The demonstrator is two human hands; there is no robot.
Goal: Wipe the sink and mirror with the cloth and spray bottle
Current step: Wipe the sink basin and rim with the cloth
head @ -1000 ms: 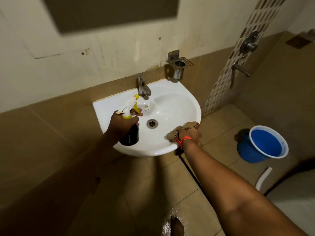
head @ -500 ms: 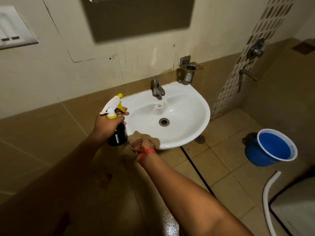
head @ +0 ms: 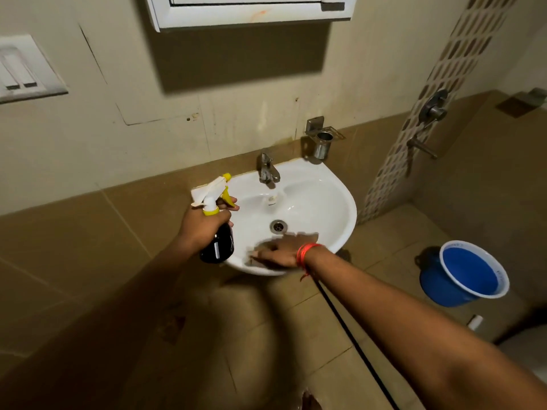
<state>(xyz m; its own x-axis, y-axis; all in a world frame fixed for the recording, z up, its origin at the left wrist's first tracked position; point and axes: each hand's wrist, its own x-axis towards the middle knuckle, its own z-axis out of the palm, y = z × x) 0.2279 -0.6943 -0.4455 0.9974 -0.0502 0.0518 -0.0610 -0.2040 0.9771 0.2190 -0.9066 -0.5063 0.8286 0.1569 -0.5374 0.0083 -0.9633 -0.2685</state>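
A white wall-hung sink (head: 322, 199) sits in the middle of the view, with a metal tap (head: 268, 170) at its back and a drain (head: 278, 226) in the bowl. My left hand (head: 204, 223) grips a dark spray bottle (head: 217, 247) with a white and yellow trigger head, held over the sink's left rim. My right hand (head: 279, 251), blurred by motion, presses a brown cloth (head: 305, 236) flat against the sink's front rim. Only the white lower frame of the mirror cabinet (head: 245, 13) shows at the top edge.
A metal cup holder (head: 322, 143) is fixed to the wall right of the tap. A blue bucket (head: 470, 273) stands on the tiled floor at right. A switch plate (head: 23, 69) is on the left wall, and shower fittings (head: 432, 109) are on the right.
My right hand with the cloth has slid along the sink's front rim, from the right to the left and back toward the middle. The view has tilted up, showing the cabinet's bottom.
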